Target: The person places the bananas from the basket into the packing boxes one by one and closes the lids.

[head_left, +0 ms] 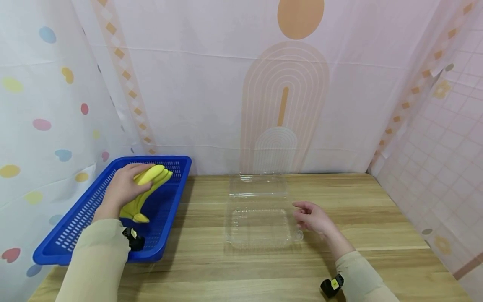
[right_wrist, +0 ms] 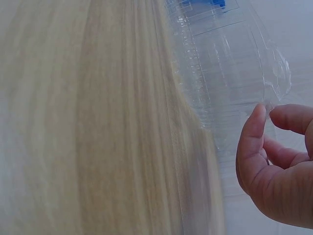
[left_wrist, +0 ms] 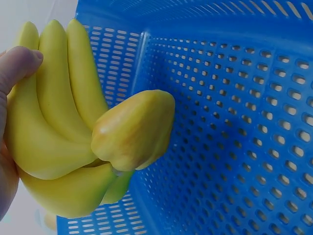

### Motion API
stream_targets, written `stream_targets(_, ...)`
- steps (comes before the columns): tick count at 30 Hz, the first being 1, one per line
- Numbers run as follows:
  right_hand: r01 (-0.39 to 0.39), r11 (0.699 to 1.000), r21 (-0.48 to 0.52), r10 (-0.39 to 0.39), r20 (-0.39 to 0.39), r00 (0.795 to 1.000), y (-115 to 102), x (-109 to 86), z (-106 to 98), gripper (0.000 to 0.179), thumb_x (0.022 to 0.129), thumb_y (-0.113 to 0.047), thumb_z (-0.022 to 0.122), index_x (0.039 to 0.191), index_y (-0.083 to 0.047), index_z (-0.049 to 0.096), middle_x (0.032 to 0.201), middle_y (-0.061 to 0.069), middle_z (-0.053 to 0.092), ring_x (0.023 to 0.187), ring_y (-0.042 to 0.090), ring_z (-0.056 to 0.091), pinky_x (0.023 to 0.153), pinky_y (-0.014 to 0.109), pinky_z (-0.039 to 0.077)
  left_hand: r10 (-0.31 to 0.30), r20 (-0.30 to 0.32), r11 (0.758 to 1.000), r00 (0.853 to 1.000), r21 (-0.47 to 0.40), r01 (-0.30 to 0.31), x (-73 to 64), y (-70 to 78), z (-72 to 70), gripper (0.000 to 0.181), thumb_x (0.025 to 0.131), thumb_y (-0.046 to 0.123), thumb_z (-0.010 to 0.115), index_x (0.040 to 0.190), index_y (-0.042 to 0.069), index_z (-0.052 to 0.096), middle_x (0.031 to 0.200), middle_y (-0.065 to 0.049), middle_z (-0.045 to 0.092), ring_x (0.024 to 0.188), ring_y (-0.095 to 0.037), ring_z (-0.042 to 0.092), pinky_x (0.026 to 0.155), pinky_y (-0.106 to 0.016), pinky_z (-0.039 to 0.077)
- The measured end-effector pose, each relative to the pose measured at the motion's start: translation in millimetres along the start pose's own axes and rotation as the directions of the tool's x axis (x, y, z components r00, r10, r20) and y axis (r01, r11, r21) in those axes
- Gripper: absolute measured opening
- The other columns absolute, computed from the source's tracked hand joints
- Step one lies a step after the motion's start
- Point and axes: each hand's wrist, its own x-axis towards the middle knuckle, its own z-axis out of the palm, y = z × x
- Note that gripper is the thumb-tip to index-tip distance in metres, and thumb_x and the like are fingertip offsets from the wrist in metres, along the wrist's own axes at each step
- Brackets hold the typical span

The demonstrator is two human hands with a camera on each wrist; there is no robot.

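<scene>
A bunch of yellow bananas [head_left: 148, 191] is gripped in my left hand [head_left: 126, 184], inside the outline of the blue basket [head_left: 173, 209]. In the left wrist view the thumb lies across one banana [left_wrist: 54, 98], and the thick stem end [left_wrist: 134, 129] faces the camera. My right hand [head_left: 313, 218] is beside the right edge of a clear plastic clamshell box [head_left: 260, 228], whose lid [head_left: 258, 184] stands raised at the back. Its fingers are loosely bent. In the right wrist view the thumb and forefinger [right_wrist: 288, 117] appear close together at the box's edge, with nothing seen held.
The basket stands on the left of the wooden table [head_left: 203, 272], its sides perforated with slots. Patterned cloth [head_left: 207, 105] hangs behind the table and along both sides. A black camera is strapped on each wrist.
</scene>
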Motion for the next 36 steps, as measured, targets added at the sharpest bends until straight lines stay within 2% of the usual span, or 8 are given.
stream_targets(11,0.009,1.0,0.016,-0.009,-0.004,1.0,-1.1,-0.2,1.1,0.046,0.091,-0.002,0.054,0.132,0.012,0.038,0.086,0.006,0.049,0.069,0.014,0.051,0.06,0.024,0.049,0.023,0.02,0.999,1.0,0.022,-0.024,5.9,11.2,-12.1,0.052,0.079,0.021,0.071,0.128,0.015,0.056,0.127,-0.02,0.049,0.113,-0.04,0.042,0.084,-0.059,0.039)
stream_targets(16,0.006,1.0,0.017,-0.006,-0.007,1.0,0.4,0.9,2.0,0.045,0.091,-0.001,0.054,0.132,0.012,0.038,0.086,0.007,0.05,0.068,0.014,0.051,0.059,0.023,0.049,0.089,-0.018,0.996,0.996,0.033,-0.089,9.0,18.0,-15.9,0.051,0.077,0.019,0.073,0.125,0.015,0.059,0.126,-0.017,0.051,0.11,-0.04,0.043,0.083,-0.057,0.039)
stream_targets(21,0.006,1.0,0.013,-0.006,-0.005,1.0,1.3,1.1,2.3,0.046,0.09,-0.002,0.055,0.131,0.012,0.039,0.086,0.007,0.05,0.068,0.013,0.052,0.06,0.023,0.05,0.164,-0.047,0.985,0.985,0.055,-0.161,12.8,27.7,-19.8,0.052,0.074,0.017,0.074,0.125,0.017,0.06,0.127,-0.015,0.052,0.111,-0.041,0.043,0.084,-0.057,0.037)
stream_targets(25,0.01,1.0,0.012,-0.01,0.008,1.0,0.6,1.2,1.2,0.049,0.09,-0.004,0.056,0.132,0.011,0.037,0.086,0.006,0.05,0.068,0.013,0.053,0.061,0.024,0.05,0.228,-0.062,0.971,0.972,0.085,-0.222,16.7,39.6,-24.2,0.053,0.073,0.016,0.075,0.124,0.018,0.06,0.125,-0.014,0.053,0.106,-0.038,0.046,0.081,-0.054,0.039)
stream_targets(28,0.012,1.0,0.002,-0.012,0.009,1.0,1.6,2.4,0.8,0.048,0.091,-0.003,0.054,0.133,0.011,0.037,0.085,0.007,0.049,0.068,0.014,0.053,0.061,0.025,0.05,0.285,-0.085,0.955,0.955,0.104,-0.276,19.5,45.9,-27.4,0.052,0.072,0.014,0.075,0.122,0.017,0.061,0.123,-0.014,0.054,0.103,-0.036,0.047,0.078,-0.051,0.04)
stream_targets(33,-0.003,1.0,0.0,0.003,-0.013,1.0,2.4,3.4,2.9,0.044,0.091,0.0,0.053,0.132,0.01,0.04,0.085,0.007,0.049,0.068,0.015,0.053,0.061,0.025,0.05,0.375,-0.116,0.925,0.92,0.114,-0.363,24.6,53.6,-31.2,0.052,0.07,0.012,0.076,0.121,0.015,0.062,0.123,-0.015,0.054,0.105,-0.038,0.047,0.081,-0.052,0.039)
stream_targets(36,-0.005,1.0,0.005,0.005,-0.016,1.0,3.0,4.0,3.7,0.044,0.091,0.0,0.054,0.132,0.009,0.041,0.086,0.007,0.049,0.069,0.015,0.052,0.061,0.025,0.05,0.433,-0.128,0.9,0.892,0.116,-0.42,27.9,60.7,-33.4,0.053,0.069,0.012,0.077,0.121,0.014,0.062,0.123,-0.015,0.054,0.105,-0.037,0.047,0.082,-0.051,0.039)
